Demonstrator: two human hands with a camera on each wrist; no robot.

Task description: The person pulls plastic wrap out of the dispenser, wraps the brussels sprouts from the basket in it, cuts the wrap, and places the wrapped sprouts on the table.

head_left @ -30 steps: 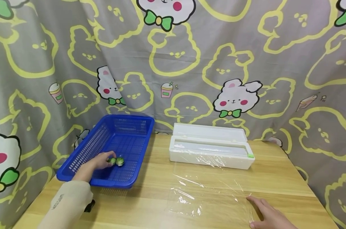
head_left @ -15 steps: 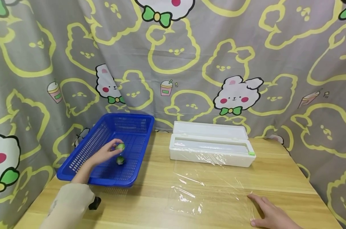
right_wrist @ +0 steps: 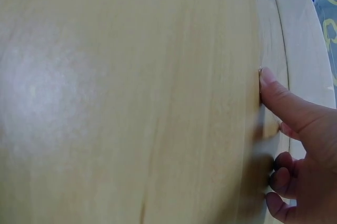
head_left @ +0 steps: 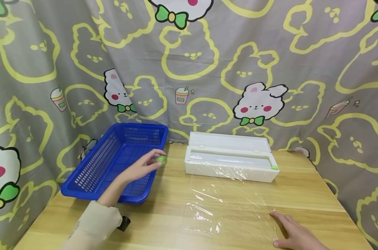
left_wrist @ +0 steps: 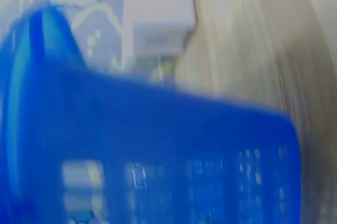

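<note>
My left hand (head_left: 140, 169) pinches a green Brussels sprout (head_left: 161, 159) between thumb and fingers, over the right rim of the blue plastic basket (head_left: 70, 192). In the left wrist view the slotted basket wall (left_wrist: 152, 124) is blurred and the hand is out of sight. Clear cling film (head_left: 229, 211) lies spread on the table, drawn from a long white dispenser box (head_left: 229, 171) with its lid raised. At the film's right edge, my right hand (head_left: 295, 232) rests its thumb and index fingertips, spread apart; the right wrist view shows the thumb (right_wrist: 279, 92) at that edge.
The wooden table (head_left: 164, 222) carries the basket at the left and the box at the back right. A patterned curtain (head_left: 195, 80) hangs right behind them. A small green piece (head_left: 274, 167) sits at the box's right end. A black object (head_left: 124, 223) shows beneath the left cuff.
My left hand has picked one sprout from the basket and carried it right to the rim. The other sprout is now hidden from view. My right hand stays at the film's edge.
</note>
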